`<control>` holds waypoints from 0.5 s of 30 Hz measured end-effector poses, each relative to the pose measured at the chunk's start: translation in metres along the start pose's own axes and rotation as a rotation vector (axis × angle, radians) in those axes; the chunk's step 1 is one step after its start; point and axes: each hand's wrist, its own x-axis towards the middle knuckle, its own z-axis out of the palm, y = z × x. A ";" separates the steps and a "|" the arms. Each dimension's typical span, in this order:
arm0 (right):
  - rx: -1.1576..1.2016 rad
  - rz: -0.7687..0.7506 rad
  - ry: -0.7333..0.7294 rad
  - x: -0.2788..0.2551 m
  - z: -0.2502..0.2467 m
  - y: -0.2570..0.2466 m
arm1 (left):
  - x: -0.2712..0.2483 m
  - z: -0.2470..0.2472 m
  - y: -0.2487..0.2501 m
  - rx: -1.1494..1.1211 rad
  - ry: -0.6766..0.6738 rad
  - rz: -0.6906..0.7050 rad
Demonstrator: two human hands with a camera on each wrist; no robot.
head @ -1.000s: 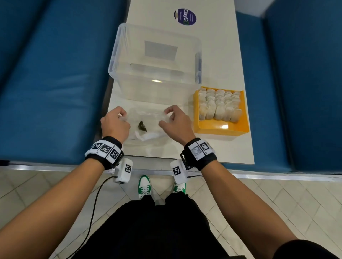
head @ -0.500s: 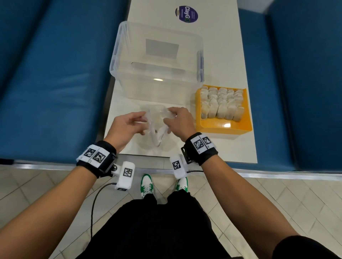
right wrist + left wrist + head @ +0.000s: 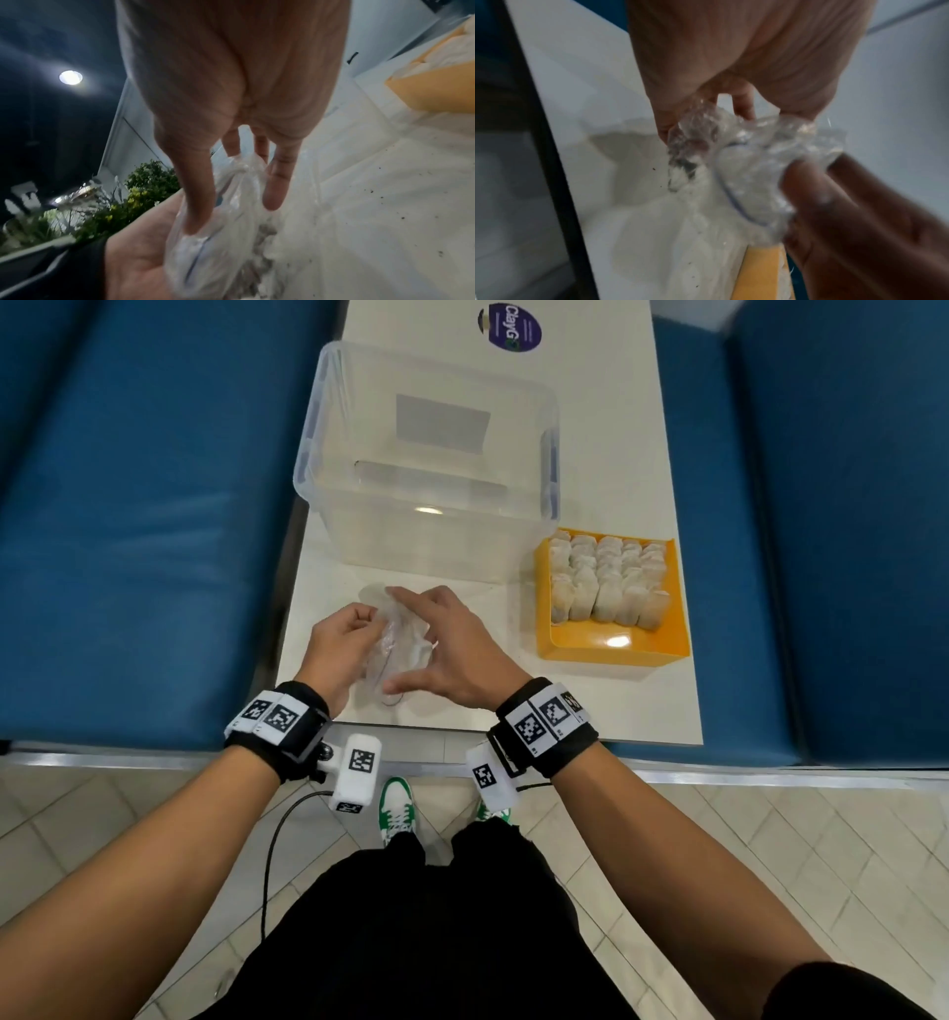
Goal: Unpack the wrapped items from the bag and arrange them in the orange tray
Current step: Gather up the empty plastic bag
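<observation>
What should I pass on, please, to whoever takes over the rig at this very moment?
Left grip: fingers curled, pinching the clear plastic bag.
Right grip: holds the same bag between thumb and fingers.
Things: the bag is over the near end of the white table and holds something white with dark flecks. The clear bin stands behind it, with nothing visible inside. The orange tray of tea bags is to the right.
Done: the bag seems filled.
Left: its zip mouth looks open, so probably close it, then likely put it in the bin.

The plastic bag (image 3: 404, 643) sits half hidden between left hand (image 3: 340, 650) and right hand (image 3: 458, 654), contents blurred.
</observation>
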 end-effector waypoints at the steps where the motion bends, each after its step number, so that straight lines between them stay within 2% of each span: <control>1: 0.028 -0.013 0.055 0.002 -0.001 0.001 | -0.002 -0.003 0.000 -0.052 -0.057 -0.034; 5: 0.125 -0.028 0.264 0.009 -0.002 -0.003 | -0.020 -0.004 0.007 -0.263 -0.241 -0.103; 9: 0.294 0.097 0.376 0.016 0.007 -0.010 | -0.039 -0.003 0.018 -0.548 -0.351 -0.153; 12: 0.491 0.216 0.407 0.018 0.015 -0.016 | -0.049 0.000 0.019 -0.705 -0.289 -0.071; 15: 0.585 0.266 0.368 0.018 0.022 -0.021 | -0.056 0.008 0.013 -0.684 -0.182 0.019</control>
